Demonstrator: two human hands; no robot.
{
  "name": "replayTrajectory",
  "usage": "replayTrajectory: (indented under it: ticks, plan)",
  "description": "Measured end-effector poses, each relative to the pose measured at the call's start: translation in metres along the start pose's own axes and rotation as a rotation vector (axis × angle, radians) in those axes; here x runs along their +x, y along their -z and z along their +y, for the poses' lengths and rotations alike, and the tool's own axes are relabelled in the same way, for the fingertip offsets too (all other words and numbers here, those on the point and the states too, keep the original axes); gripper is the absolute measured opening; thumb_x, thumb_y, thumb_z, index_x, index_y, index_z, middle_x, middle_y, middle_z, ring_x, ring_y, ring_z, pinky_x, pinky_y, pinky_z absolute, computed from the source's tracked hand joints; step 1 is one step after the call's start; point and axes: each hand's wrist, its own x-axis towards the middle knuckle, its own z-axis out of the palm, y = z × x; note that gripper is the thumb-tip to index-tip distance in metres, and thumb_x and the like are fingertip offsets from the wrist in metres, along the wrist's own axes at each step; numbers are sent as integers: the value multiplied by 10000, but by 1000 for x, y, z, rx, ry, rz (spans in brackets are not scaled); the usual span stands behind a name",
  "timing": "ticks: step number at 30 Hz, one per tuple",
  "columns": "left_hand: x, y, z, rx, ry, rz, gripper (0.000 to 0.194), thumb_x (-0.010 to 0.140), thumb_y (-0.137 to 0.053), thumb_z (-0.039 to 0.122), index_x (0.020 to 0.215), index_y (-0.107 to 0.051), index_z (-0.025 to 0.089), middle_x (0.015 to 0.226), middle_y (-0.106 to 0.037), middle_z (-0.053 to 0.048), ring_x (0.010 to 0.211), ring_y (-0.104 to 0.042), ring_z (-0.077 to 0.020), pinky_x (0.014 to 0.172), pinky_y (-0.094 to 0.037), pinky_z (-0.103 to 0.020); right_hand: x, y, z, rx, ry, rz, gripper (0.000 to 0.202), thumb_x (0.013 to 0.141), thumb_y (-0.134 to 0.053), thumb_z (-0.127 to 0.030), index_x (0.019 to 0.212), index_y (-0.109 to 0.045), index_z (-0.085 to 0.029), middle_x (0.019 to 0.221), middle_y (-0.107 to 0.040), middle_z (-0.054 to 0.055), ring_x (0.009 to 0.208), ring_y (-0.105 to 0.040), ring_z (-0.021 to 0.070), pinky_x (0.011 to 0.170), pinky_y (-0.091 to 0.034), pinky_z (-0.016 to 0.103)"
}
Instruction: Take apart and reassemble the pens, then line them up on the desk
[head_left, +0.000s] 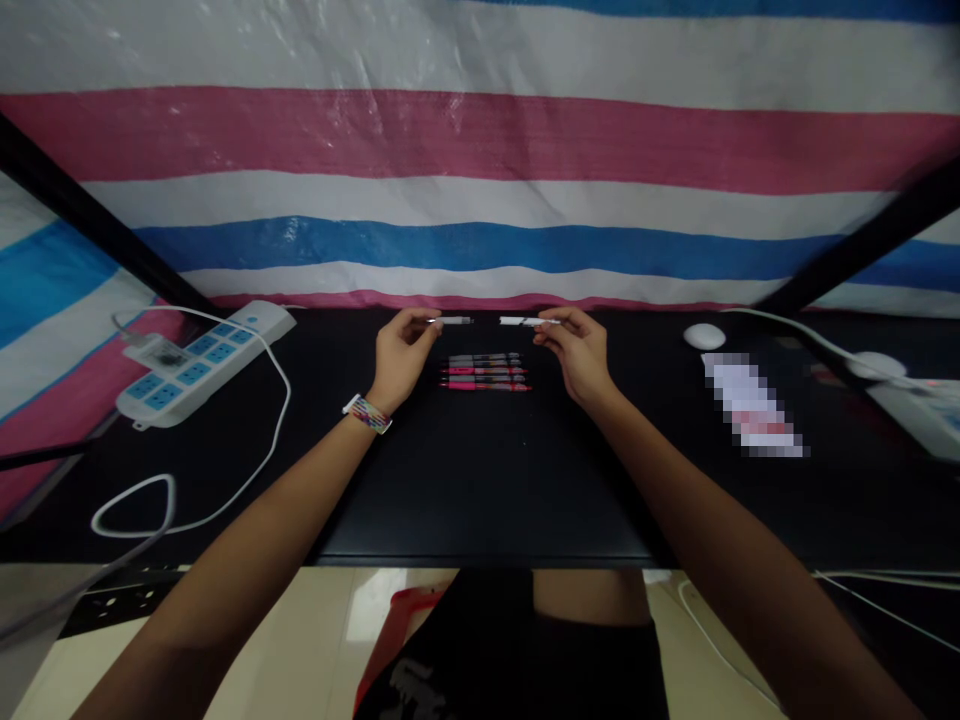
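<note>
1. Nearest the camera, 2 bare forearms are stretched over a flat black surface; a multicoloured, woven-looking wristband is worn on the left wrist.
2. By the left hand, a slim, pale, tube-like piece with a dark end is pinched between narrowed fingertips.
3. By the right hand, a slim white piece with dark marks is pinched likewise. Both pieces are held near the far edge, end towards end, with a gap between.
4. The step in hand is judged to be the handling of 2 pen parts; whether they are being joined or parted cannot be told. A light, level pinch and aligned ends seem called for next.
5. Just nearer the body, a row of slim pink-and-dark pens is laid side by side; it could be brushed if the hands were lowered.
6. Well apart, at left, a white power strip with blue sockets and a looped white cable are seen; at right, a rounded white mouse and a pixelated pale sheet.
</note>
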Motion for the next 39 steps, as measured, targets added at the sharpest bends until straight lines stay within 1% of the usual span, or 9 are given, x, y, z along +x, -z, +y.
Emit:
replayTrajectory:
  ticks: [8,13,16,22,28,30,33,36,39]
  plan:
    - [-4,-3,1,-2,-2,-144,122,954,-815,331,923,-781,219,825,-782,-32,741,-725,-157,728,-599,-301,-8,-9,-2,-14,-14,-134,211,796,-864,-379,953,-772,-271,869,-735,24,822,-736,227,906,-645,483]
    - [-8,0,7,178,-15,-206,570,1099,-605,571,652,-634,219,527,-560,18,500,-522,-120,541,-426,-288,-15,-15,-6,-8,-7,-176,233,818,-884,-414,977,-789,-273,920,-768,34,851,-756,239,946,-646,511]
    - [-9,1,9,205,-25,-204,643,1114,-553,610,602,-579,223,486,-509,23,472,-484,-121,523,-391,-300,-15,-15,-8,25,-16,-190,211,827,-892,-391,978,-794,-280,916,-772,31,858,-761,238,958,-645,508]
    - [-8,-4,6,10,-15,-202,218,953,-841,410,983,-705,243,789,-714,-1,674,-684,-146,620,-524,-282,-14,-14,-7,104,-91,-155,173,821,-892,-326,968,-819,-272,875,-773,28,803,-739,205,940,-651,473]
    - [-11,-3,12,39,-20,-235,356,1157,-502,504,1106,-725,231,583,-556,47,511,-546,-127,591,-473,-285,-16,-16,-8,120,-100,-143,230,781,-916,-362,964,-820,-259,868,-775,15,792,-742,195,928,-655,452]
    - [-11,-2,11,63,-54,-235,350,1152,-518,513,1183,-727,233,620,-592,35,570,-591,-140,648,-506,-293,-17,-17,-8,129,-100,-146,228,775,-918,-359,955,-821,-256,866,-775,14,781,-737,188,916,-653,441]
    - [-9,-3,6,43,-148,-231,464,1017,-761,535,1386,-672,267,1025,-772,-60,916,-749,-205,863,-593,-353,-16,-17,-8,131,-97,-134,208,778,-909,-347,944,-821,-258,872,-770,15,777,-727,185,912,-649,440]
    - [-7,-3,3,48,-210,-223,717,902,-890,542,1513,-606,296,1379,-737,-125,1225,-734,-288,1054,-579,-437,-16,-17,-7,128,-89,-127,207,786,-905,-343,955,-818,-260,882,-763,16,783,-723,186,914,-646,446]
    - [-8,-2,4,69,-131,-199,481,1052,-711,544,1439,-671,261,1077,-801,-78,1035,-776,-242,1010,-581,-416,-17,-17,-7,116,-81,-137,204,798,-898,-340,964,-812,-258,892,-763,21,795,-723,192,909,-644,450]
